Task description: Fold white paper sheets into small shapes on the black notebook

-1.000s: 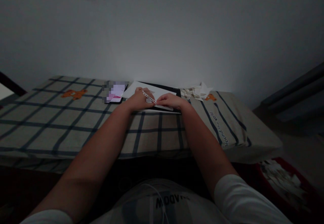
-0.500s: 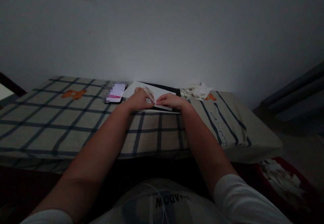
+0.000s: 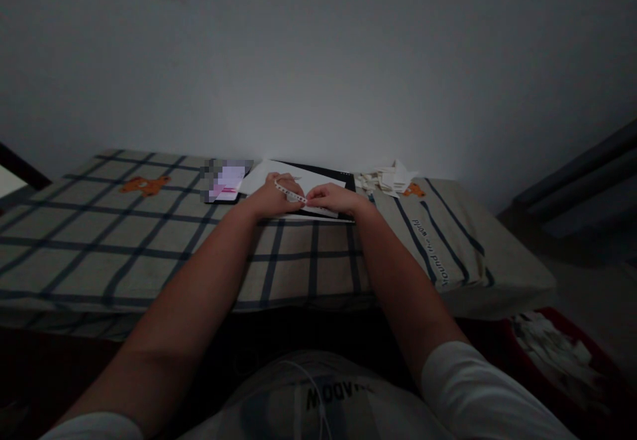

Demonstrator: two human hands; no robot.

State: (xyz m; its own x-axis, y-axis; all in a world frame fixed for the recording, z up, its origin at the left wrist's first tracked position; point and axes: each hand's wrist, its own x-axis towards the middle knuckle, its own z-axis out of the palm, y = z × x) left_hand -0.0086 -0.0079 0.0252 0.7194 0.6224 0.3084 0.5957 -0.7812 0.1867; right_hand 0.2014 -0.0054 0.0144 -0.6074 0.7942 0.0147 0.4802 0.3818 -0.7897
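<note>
Together, both hands pinch a narrow paper strip at the bed's far edge.
Left hand (image 3: 271,198) and right hand (image 3: 332,198) have fingertips closed on the white, dark-marked strip (image 3: 291,192), stretched between them over a white sheet (image 3: 318,181); judged mid-fold, calling for steady, even pinching.

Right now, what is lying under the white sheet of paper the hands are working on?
A flat black board shows past the far and right edges of the white sheet, on the checked bedcover. Both hands, the left hand and right hand, cover the near part, so anything beneath there is hidden.
</note>
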